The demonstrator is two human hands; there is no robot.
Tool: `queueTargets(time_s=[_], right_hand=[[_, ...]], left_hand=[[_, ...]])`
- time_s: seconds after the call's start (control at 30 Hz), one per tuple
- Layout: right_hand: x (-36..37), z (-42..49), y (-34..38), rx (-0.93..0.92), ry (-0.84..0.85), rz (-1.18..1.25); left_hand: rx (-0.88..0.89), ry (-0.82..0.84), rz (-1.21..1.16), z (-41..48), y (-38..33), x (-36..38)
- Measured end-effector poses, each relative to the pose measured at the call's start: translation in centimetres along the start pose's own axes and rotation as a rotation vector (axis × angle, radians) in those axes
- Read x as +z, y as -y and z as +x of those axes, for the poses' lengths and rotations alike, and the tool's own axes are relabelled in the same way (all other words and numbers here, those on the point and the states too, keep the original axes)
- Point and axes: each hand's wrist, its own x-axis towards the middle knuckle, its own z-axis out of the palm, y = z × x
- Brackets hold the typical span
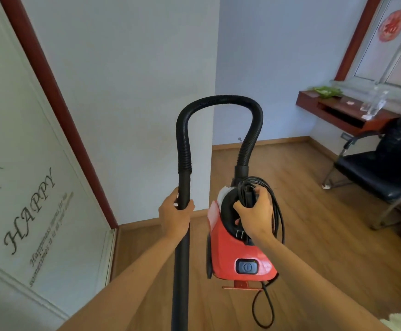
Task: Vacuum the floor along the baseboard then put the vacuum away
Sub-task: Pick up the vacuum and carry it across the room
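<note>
- Red plastic canister vacuum (238,249) hangs off the wooden floor (314,235), carried by its black handle.
- Right hand (254,215) grasps that handle together with the coiled black power cord (276,211).
- Left hand (175,216) is clenched around the rigid black wand (182,247).
- Ribbed black hose (218,101) arches between them, springy; the body looks moderately heavy, so the handle seems the best hold.

You are in a home room: wood floor (302,211), baseboard (283,141), wall-mounted table (333,111) under a window (390,48), black chair (371,175), decorated door (27,163).
</note>
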Motion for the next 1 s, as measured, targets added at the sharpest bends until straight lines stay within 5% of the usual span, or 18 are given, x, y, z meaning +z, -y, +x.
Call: queueTargets(time_s=[1.0], right_hand=[[-3.5, 36.1, -5.2, 0.212, -0.397, -0.118]], left_hand=[[0.168, 0.495, -0.111, 30.9, -1.8, 34.0]])
